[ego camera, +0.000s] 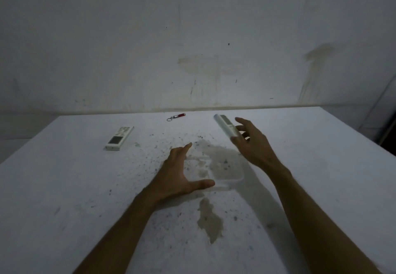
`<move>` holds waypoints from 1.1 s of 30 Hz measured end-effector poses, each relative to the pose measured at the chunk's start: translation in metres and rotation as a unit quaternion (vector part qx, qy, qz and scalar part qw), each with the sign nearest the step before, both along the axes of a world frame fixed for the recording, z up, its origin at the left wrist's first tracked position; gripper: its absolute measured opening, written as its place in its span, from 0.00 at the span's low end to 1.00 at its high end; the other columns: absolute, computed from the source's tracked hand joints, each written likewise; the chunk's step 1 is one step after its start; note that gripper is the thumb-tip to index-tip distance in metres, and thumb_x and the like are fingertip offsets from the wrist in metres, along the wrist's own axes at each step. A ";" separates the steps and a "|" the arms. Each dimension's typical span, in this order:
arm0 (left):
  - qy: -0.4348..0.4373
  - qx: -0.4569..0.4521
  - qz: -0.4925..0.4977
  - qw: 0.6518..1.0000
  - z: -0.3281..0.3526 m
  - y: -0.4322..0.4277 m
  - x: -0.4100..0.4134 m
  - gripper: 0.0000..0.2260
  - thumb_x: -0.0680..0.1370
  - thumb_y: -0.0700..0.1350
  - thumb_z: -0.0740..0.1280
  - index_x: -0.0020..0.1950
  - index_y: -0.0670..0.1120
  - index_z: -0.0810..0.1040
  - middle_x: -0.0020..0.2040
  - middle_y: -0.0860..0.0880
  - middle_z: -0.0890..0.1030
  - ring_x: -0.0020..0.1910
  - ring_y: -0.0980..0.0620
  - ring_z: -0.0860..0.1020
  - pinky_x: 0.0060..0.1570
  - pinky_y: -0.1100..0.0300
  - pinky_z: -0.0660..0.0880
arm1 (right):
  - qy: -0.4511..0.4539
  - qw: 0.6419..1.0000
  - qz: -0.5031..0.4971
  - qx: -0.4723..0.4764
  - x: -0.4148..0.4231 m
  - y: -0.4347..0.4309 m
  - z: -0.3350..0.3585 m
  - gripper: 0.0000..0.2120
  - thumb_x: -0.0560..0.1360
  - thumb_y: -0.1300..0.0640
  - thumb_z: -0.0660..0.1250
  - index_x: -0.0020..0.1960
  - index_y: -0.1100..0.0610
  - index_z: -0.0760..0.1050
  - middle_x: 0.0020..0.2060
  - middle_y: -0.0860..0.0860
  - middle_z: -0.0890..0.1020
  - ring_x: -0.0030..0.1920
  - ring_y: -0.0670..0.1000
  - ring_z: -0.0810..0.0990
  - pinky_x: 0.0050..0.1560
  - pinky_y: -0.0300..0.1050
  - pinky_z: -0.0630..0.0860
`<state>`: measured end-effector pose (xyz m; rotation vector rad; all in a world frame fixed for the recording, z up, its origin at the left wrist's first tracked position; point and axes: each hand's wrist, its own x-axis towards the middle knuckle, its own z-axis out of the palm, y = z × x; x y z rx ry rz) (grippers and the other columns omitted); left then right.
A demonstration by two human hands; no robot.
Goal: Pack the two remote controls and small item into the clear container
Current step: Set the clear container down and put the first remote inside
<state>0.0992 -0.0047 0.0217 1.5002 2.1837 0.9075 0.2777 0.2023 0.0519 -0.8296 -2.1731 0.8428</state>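
- The left hand (177, 177) lies spread on the table (64, 188), fingers open, thumb against the near edge of the clear container (225, 171).
- The right hand (252, 145) grips one remote (225, 124), tilted, above the container's far side.
- The other remote (119, 138) lies flat, well to the left.
- A small red keychain item (176, 117) lies near the table's far edge.

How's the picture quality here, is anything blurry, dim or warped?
Head view: dim, flat light with a grey cast; the right hand and the white remote control beside it are motion-blurred; the clear plastic container barely stands out from the stained white table; the wide lens bows the table's far edge.
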 end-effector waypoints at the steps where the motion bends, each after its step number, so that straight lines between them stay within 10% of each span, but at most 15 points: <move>1: -0.002 0.010 0.004 1.000 0.001 0.000 0.000 0.59 0.58 0.82 0.69 0.82 0.61 0.50 0.82 0.53 0.56 0.77 0.48 0.64 0.73 0.40 0.68 | 0.017 1.000 0.019 0.018 0.005 -0.013 -0.002 0.30 0.76 0.50 0.68 0.76 0.44 0.64 0.63 0.48 0.79 0.48 0.41 0.81 0.35 0.31 0.78; 13: -0.160 0.245 0.029 0.956 0.017 -0.022 -0.012 0.22 0.75 0.50 0.78 0.69 0.49 0.81 0.59 0.57 0.86 0.60 0.57 0.83 0.64 0.51 0.79 | -0.001 0.979 0.195 0.050 0.004 -0.077 0.006 0.23 0.79 0.53 0.68 0.73 0.46 0.70 0.59 0.44 0.82 0.56 0.43 0.82 0.55 0.38 0.79; 17: -0.136 0.263 0.003 0.955 0.017 -0.019 -0.008 0.26 0.73 0.52 0.79 0.69 0.50 0.79 0.60 0.55 0.85 0.60 0.56 0.83 0.63 0.55 0.80 | -0.087 0.970 0.208 0.095 0.000 -0.077 0.019 0.20 0.80 0.42 0.64 0.70 0.46 0.75 0.61 0.45 0.80 0.55 0.43 0.78 0.54 0.41 0.77; 25: -0.043 0.087 -0.013 0.995 -0.005 -0.012 -0.025 0.54 0.61 0.74 0.77 0.80 0.68 0.51 0.80 0.64 0.60 0.73 0.64 0.61 0.68 0.58 0.64 | -0.179 0.950 0.193 0.169 -0.018 -0.047 0.010 0.17 0.81 0.50 0.66 0.70 0.51 0.76 0.64 0.51 0.80 0.55 0.43 0.75 0.47 0.29 0.69; 33: 0.019 0.072 -0.022 0.997 -0.013 -0.004 -0.020 0.51 0.63 0.76 0.74 0.79 0.63 0.56 0.74 0.62 0.67 0.65 0.63 0.70 0.61 0.62 0.69 | -0.224 0.944 0.181 0.163 -0.016 -0.039 -0.003 0.17 0.79 0.51 0.70 0.68 0.49 0.79 0.63 0.50 0.83 0.58 0.50 0.81 0.56 0.41 0.77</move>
